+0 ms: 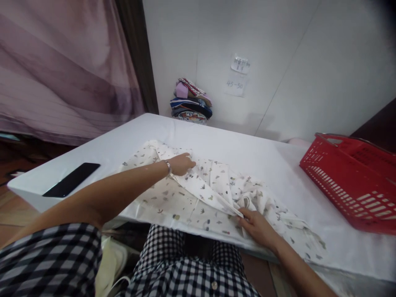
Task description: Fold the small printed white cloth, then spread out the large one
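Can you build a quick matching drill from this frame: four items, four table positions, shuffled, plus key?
Items:
1. black phone
2. red basket
3. folded clothes stack
4. printed garment

Places:
A. far edge, against the wall
B. table's left end
C. centre, under both hands
D. table's right end

Pairs: 1-B, 2-D, 3-A, 4-C. Left hand and right hand both rest on the garment.

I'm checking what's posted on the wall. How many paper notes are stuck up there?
2, both on the white wall behind the table: the small upper note, and the larger lower note directly below it. None seems hidden.
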The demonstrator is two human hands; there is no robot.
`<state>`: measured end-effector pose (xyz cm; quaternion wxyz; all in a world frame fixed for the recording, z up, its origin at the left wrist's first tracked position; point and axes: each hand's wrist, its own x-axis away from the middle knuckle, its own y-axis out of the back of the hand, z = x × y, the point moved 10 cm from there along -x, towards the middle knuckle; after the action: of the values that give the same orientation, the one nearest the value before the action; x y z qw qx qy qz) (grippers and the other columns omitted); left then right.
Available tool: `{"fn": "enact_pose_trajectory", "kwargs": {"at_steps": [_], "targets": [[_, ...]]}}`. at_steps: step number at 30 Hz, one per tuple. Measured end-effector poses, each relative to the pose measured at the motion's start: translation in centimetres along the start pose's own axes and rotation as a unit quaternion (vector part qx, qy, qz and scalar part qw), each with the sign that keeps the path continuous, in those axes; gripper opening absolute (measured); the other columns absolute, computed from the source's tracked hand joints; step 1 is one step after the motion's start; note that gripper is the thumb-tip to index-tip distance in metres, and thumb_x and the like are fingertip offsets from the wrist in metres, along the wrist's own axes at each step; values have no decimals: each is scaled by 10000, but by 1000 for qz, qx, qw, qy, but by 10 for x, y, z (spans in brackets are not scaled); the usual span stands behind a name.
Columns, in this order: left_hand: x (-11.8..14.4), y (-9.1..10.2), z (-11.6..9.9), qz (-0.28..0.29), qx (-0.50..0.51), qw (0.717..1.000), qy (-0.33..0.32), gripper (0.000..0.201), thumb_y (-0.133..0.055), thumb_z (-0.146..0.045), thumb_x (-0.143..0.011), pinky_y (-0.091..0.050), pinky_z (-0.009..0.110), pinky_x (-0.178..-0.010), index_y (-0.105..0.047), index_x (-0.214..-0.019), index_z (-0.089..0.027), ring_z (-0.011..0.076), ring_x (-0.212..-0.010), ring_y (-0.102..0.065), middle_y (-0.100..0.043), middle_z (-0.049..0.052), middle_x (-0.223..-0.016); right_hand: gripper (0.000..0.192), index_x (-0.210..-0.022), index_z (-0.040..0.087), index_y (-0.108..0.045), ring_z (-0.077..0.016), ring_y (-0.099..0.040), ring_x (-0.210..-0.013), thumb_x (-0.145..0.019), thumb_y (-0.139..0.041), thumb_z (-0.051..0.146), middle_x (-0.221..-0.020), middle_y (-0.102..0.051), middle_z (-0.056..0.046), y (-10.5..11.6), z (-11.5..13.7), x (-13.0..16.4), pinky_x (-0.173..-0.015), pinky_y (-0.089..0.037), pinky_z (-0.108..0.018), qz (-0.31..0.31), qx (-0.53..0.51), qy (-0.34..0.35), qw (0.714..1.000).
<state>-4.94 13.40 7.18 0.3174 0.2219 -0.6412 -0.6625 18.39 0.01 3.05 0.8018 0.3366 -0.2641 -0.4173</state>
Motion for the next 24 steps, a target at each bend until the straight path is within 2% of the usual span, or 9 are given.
{"fn": "enact_pose_trajectory", "kwargs": {"at_steps": [2,5,8,10,14,16,18,21,24], "targets": [[16,32,6,-41,-9,999,17,254,-465,-12,-627,-321,353,-952,-580,-781,-178,143,-658,-562,-659,19,-720,236,-842,229,-580,-194,-569,-677,-894,-390,359,-690,-603,1,16,1,-3,-611,-356,-266,-24,26,-4,999],[50,83,10,-125,-31,991,46,237,-456,-35,-653,-354,323,-870,-599,-778,-178,143,-677,-556,-665,32,-785,253,-869,227,-587,-194,-578,-685,-883,-384,377,-705,-623,-8,61,6,-7,-619,-364,-266,-116,81,-20,990],[83,104,13,-163,-29,981,100,189,-472,-84,-685,-373,308,-793,-607,-763,-191,158,-694,-548,-649,22,-756,278,-1003,240,-602,-198,-598,-709,-867,-394,365,-774,-667,-16,100,11,-10,-622,-367,-260,-197,131,-55,970],[99,93,11,-150,-2,980,131,168,-473,-97,-700,-373,285,-704,-606,-736,-193,165,-692,-548,-637,19,-725,279,-1023,248,-613,-200,-604,-706,-853,-412,338,-772,-680,-18,109,14,-16,-608,-357,-256,-200,167,-65,963],[117,47,-5,-102,75,983,130,143,-493,-138,-745,-360,264,-644,-624,-747,-195,158,-683,-557,-635,18,-712,263,-1017,260,-618,-187,-605,-692,-866,-409,314,-750,-682,-6,110,12,-24,-593,-341,-243,-209,195,-69,956],[124,27,-13,-86,110,982,129,121,-544,-266,-782,-371,265,-655,-646,-798,-203,165,-712,-568,-648,23,-738,258,-1024,259,-616,-186,-603,-684,-873,-414,312,-746,-682,-7,104,5,-26,-590,-332,-243,-201,212,-83,953],[133,12,-16,-73,148,977,137,247,-571,-428,-791,-383,267,-668,-662,-865,-210,172,-736,-581,-663,28,-772,250,-1022,253,-621,-190,-604,-695,-870,-428,300,-759,-685,-15,95,-2,-28,-591,-324,-244,-175,235,-91,952],[142,3,-18,-71,181,971,142,369,-540,-545,-804,-388,265,-667,-672,-897,-214,164,-721,-588,-671,30,-779,254,-1030,254,-621,-192,-607,-721,-877,-422,292,-782,-687,-19,87,-9,-30,-595,-318,-244,-155,244,-100,952],[149,12,-13,-118,164,968,149,378,-506,-543,-831,-392,268,-682,-686,-883,-214,166,-741,-590,-679,33,-778,259,-1046,260,-615,-192,-610,-750,-876,-422,289,-814,-690,-18,86,-10,-31,-607,-321,-244,-153,241,-109,952]]}}
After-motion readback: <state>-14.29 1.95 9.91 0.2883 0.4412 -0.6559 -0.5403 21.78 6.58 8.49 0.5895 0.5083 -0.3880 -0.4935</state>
